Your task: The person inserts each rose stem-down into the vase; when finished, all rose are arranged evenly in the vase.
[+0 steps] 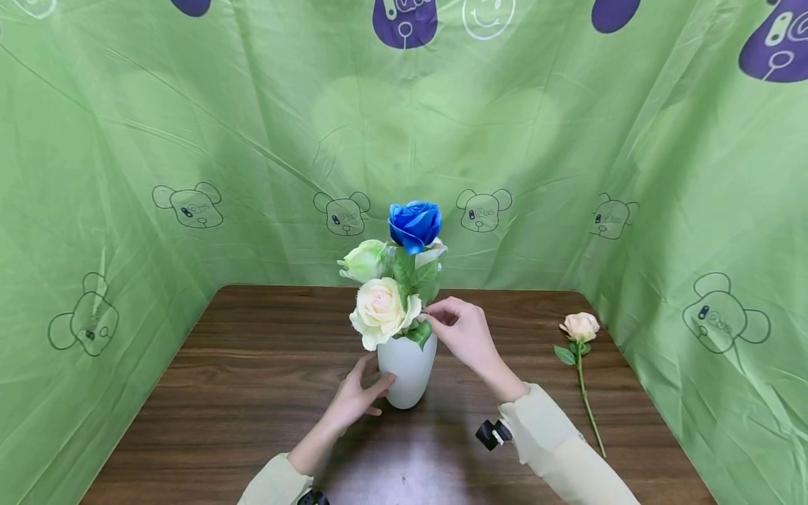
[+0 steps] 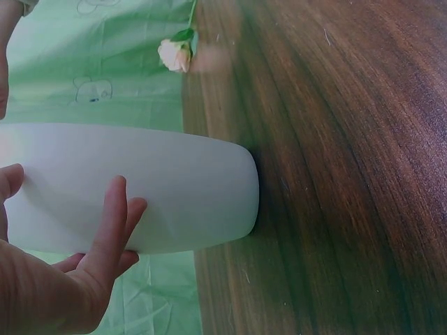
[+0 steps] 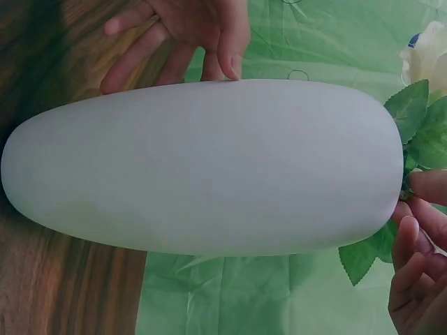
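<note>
A white vase [image 1: 407,372] stands upright on the table, holding several artificial roses: a blue rose [image 1: 414,226] on top, a pale green rose [image 1: 365,261] at left, a cream rose [image 1: 381,312] in front and a pale one partly hidden behind. My left hand [image 1: 353,398] rests loosely against the vase's left side, thumb in front, fingers spread. At the right of the vase mouth, my right hand [image 1: 466,335] pinches a rose stem between thumb and fingertips. In the right wrist view, green leaves [image 3: 360,262] hang beside those fingers; I cannot tell which bloom that stem bears.
A single peach rose [image 1: 580,327] with a long leafy stem lies on the right side of the brown wooden table [image 1: 252,393]. Green cloth [image 1: 271,126] printed with bear faces hangs around the back and both sides.
</note>
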A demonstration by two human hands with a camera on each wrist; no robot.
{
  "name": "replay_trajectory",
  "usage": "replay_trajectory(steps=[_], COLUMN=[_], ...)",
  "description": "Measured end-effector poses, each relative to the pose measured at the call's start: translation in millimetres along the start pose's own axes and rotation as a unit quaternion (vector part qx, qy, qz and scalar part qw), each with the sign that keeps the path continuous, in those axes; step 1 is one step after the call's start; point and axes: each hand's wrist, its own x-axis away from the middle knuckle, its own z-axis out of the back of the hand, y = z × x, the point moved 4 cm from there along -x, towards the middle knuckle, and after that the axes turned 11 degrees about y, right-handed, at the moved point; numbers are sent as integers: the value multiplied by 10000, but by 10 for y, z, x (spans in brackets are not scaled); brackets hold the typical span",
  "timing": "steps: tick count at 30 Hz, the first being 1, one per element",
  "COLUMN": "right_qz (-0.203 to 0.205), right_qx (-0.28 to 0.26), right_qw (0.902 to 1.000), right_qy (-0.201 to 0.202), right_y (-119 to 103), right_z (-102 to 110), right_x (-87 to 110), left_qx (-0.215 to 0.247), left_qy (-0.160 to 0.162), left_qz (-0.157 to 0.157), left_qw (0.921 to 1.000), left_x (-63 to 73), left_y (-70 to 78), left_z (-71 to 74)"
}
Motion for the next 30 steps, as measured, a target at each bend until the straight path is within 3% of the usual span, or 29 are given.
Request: replay_trajectory(steps=[5, 9, 14, 19, 22, 30], right_qz=[40, -82, -97, 12, 69, 287], right_qx=[136, 56, -688, -1382, -1277, -489], right_qw=[9999, 9998, 9941, 9855, 9877, 9958], right_qy=[-76, 181, 834, 981, 899, 716], right_y=[17, 5, -162, -448, -511, -419], right_z=[26, 113, 242, 257, 203, 25], right_x=[-11, -64, -190, -324, -388, -511], left_qx=[6, 5, 13, -7, -11, 37], left_qy=[-37, -37, -29, -7, -2, -56], left_qz=[-28, 34, 34, 29, 25, 52], left_qw=[10000, 10000, 10000, 10000, 10000, 10000], left_x=[-2, -2, 5, 11, 8, 7], left_y=[0, 4, 16, 20, 14, 11], left_z=[-5, -6, -2, 2, 3, 2])
